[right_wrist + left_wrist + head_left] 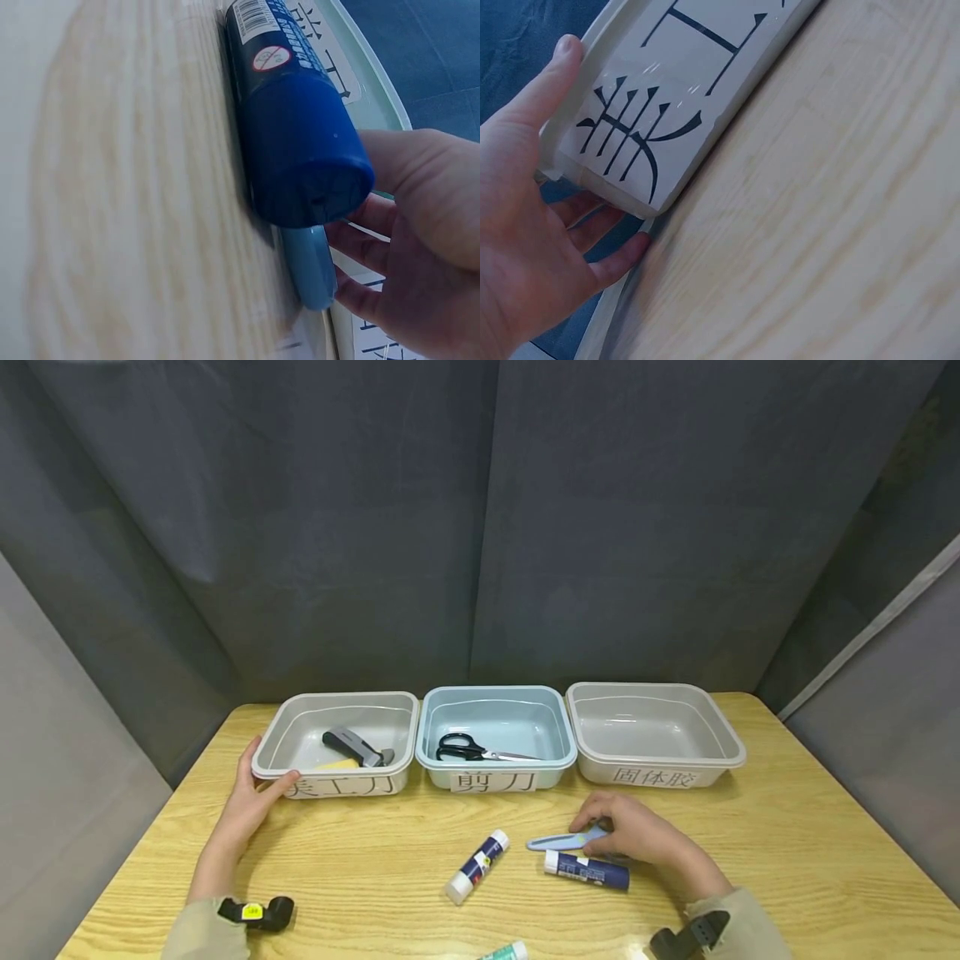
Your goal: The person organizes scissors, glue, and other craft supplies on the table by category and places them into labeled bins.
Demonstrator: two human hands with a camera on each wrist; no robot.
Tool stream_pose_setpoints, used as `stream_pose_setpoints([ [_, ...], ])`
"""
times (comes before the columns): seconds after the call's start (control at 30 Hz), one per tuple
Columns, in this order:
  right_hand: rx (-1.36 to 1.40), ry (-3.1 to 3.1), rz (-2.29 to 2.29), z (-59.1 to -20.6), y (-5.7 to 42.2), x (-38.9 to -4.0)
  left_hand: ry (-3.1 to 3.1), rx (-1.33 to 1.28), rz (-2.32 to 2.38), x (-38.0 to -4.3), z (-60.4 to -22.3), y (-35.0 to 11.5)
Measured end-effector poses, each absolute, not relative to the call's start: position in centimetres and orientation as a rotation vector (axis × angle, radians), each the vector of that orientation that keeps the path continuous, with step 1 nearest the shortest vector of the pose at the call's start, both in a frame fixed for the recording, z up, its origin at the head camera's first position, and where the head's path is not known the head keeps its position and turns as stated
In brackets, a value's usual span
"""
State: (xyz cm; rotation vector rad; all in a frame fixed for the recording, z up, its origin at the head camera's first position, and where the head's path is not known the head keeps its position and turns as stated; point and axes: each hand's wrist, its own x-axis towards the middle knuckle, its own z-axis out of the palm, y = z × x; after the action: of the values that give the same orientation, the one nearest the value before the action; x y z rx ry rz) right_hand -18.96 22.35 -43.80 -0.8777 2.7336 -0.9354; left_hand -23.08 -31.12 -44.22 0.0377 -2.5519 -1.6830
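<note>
My left hand [247, 802] grips the front left corner of a grey plastic bin [411, 752], thumb [551, 86] along the rim and fingers round the side. A utility knife with a grey-and-black handle [352, 746] and something yellow [339, 764] lie inside. My right hand [637, 831] reaches down to the table and pinches a slim light-blue utility knife [551, 842] with a dark slot along it. Right beside that knife lies a dark-blue glue stick [588, 870]; in the right wrist view its blue end [304, 150] hides part of the knife and hand.
Black-handled scissors [468, 749] lie in the middle light-blue bin [495, 695]. A second grey bin [656, 760] stands at right. Another glue stick [477, 866] lies left of the right hand, and a green-labelled tube [506, 952] shows at the bottom edge. A dark curtain [480, 527] hangs behind.
</note>
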Motion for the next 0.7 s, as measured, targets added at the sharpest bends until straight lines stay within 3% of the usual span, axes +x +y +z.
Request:
stream_pose_setpoints([
  [0.7, -0.893, 2.75, -0.948, -43.75, 22.15, -18.85, -2.56, 0.038, -1.685, -22.99, -44.14, -31.07],
])
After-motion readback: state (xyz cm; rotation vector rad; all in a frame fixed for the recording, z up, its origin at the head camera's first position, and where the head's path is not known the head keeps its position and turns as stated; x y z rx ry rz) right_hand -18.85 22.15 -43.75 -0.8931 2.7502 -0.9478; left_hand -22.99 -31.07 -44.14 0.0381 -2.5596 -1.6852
